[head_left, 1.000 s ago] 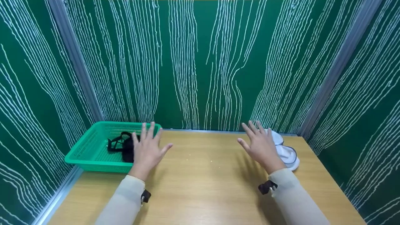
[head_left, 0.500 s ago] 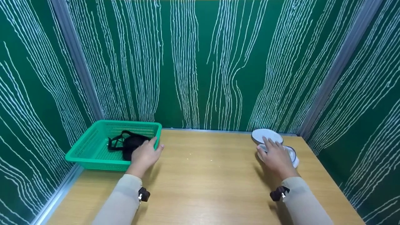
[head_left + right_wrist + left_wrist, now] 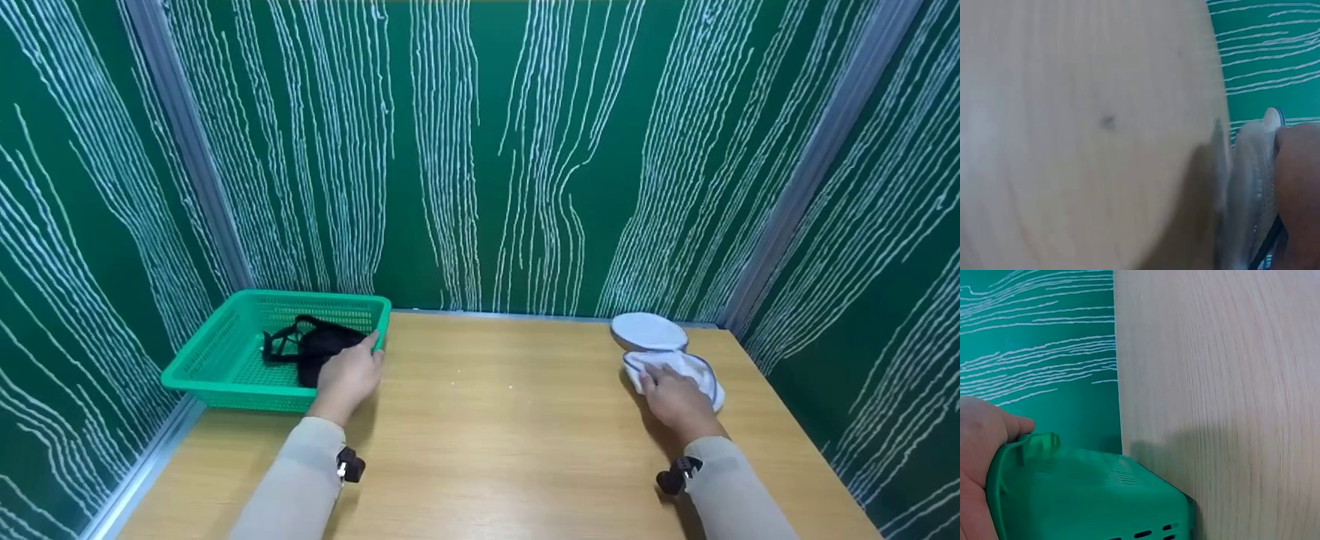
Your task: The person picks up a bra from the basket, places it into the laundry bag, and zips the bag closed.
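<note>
My left hand (image 3: 349,379) holds the right-hand rim of a green plastic basket (image 3: 247,391), thumb toward the outside. The left wrist view shows the hand curled over the basket's rim (image 3: 995,495). Inside the basket lies a black bra-like garment (image 3: 322,345) with thin straps, partly covered by the hand. At the right, my right hand (image 3: 679,401) grips the near half of a white laundry bag (image 3: 697,371) with dark edging. Its round lid half (image 3: 649,331) lies folded open behind. In the right wrist view the hand (image 3: 1300,191) overlaps the bag's blurred pale side (image 3: 1244,197).
Both things stand on a wooden table (image 3: 495,450), at its far left and far right. Green walls (image 3: 510,150) with white wavy lines enclose the back and sides. A few tiny white specks (image 3: 511,388) dot the middle of the table.
Both hands have come down from spread-fingered poses. The left hand has closed on the basket's rim; the right hand has moved right and taken hold of the white bag's near half.
</note>
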`<state>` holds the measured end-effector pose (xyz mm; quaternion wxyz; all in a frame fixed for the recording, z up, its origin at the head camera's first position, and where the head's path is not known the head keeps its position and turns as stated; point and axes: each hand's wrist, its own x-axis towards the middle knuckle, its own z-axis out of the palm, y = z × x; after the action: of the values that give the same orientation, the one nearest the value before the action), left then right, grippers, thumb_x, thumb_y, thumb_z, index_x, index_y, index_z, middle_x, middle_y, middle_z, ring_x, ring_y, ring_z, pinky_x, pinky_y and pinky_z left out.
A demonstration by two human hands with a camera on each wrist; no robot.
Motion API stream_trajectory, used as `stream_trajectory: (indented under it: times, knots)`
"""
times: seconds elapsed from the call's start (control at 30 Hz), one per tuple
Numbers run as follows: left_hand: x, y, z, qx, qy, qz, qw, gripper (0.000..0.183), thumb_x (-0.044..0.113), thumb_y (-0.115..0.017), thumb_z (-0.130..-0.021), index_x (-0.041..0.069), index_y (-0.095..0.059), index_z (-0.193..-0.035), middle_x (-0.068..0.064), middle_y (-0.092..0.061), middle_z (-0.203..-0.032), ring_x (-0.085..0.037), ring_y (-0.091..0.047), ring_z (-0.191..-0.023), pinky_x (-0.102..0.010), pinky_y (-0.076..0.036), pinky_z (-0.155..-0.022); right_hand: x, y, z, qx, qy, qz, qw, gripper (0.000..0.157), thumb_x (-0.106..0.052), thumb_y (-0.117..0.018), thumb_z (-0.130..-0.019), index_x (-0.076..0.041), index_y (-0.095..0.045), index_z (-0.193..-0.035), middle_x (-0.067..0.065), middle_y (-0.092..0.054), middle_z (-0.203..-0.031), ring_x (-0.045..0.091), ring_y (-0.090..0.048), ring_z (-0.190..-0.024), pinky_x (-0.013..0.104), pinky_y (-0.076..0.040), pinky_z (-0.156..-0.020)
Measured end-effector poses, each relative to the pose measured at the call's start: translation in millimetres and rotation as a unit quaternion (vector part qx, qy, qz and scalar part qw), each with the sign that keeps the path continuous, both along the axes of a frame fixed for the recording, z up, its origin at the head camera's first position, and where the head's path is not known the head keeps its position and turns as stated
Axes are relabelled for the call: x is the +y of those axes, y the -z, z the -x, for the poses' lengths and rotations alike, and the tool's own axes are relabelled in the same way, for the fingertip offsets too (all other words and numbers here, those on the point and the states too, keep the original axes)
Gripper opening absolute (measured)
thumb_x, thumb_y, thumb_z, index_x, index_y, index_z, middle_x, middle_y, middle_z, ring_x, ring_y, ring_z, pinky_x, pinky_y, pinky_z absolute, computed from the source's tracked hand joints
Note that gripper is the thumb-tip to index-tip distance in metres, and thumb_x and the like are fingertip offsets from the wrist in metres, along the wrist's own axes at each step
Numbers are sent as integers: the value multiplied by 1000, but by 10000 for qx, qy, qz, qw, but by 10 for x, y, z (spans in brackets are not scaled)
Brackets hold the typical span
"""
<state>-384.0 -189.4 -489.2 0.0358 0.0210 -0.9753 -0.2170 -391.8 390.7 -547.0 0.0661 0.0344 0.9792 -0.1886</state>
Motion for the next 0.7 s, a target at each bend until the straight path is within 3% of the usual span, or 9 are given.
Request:
stream_trajectory:
  times: [0.13,0.33,0.53,0.7]
  knots:
    - [8,8,29,37,18,-63,10000,58,38,-46,-121,21,-43,-176,-23,-69,-157,-48,-74,-127,-67,-56,-111,44,40,8,-218,133,-61,9997,68,-48,-32,-123,-9,-29,-179,34,-10,-186,70,-10,-166,90,-14,-127]
    - [-33,-9,23,-89,-44,-136,9999,57,38,-46,-122,22,-43,-177,-22,-67,-160,-42,-74,-118,-65,-55,-111,-65,44,47,-219,285,-49,9993,63,-39,-45,-122,-4,-41,-173,44,-16,-177,72,-20,-159,91,-24,-125]
    - [-8,-23,44,-124,6,-236,9996,57,39,-46,-122,22,-43,-176,-19,-59,-169,-47,-70,-136,-67,-52,-119,-81,-29,75,-418,305,-72,9986,61,-37,-44,-123,-2,-40,-173,46,-9,-177,73,-15,-161,89,-22,-127]
    - [-26,-7,40,-116,-104,-218,9996,57,39,-47,-122,23,-43,-176,-18,-60,-168,-46,-69,-137,-67,-51,-120,-81,-36,84,-456,156,-23,9988,63,-40,-47,-122,-1,-42,-172,45,-6,-179,73,-9,-163,88,-19,-129]
